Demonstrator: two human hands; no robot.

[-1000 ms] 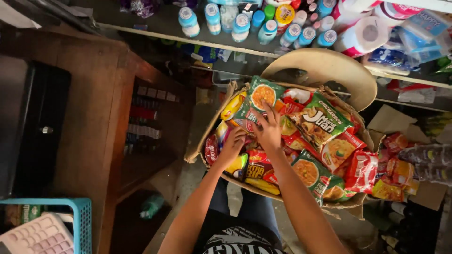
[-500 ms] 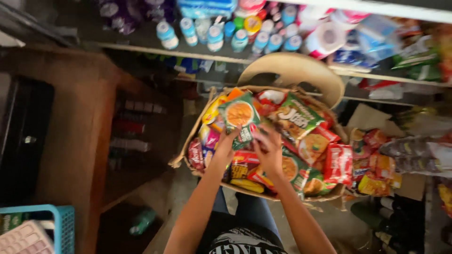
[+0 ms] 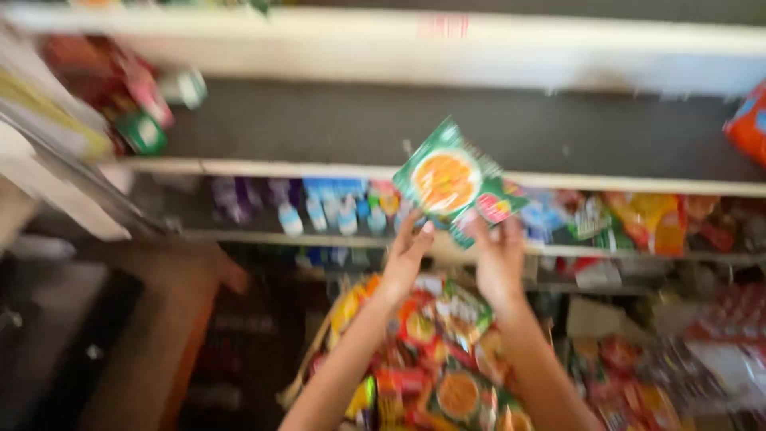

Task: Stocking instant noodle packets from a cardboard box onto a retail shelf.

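Holding a stack of green noodle packets (image 3: 453, 182) up in front of the shelves, both hands are raised at about 12 o'clock from the person's body. The left hand (image 3: 405, 257) pinches the lower left edge of the stack, fingers closed on it; the right hand (image 3: 499, 259) grips the lower right edge the same way. The picture is blurred, so I cannot tell how many packets are in the grip.

The packets sit level with a wide dark shelf (image 3: 335, 128), which looks largely bare across its middle; red and green packages (image 3: 128, 96) lie at its 9 o'clock end and an orange bag (image 3: 750, 128) at its 3 o'clock end. One shelf down stands a row of small bottles (image 3: 319, 211).

Below the arms, at 6 o'clock, the basket of packets (image 3: 435, 367) is heaped with more. By my judgement the work is early: one handful is lifted, not yet set on the shelf, and most stock is in the basket.
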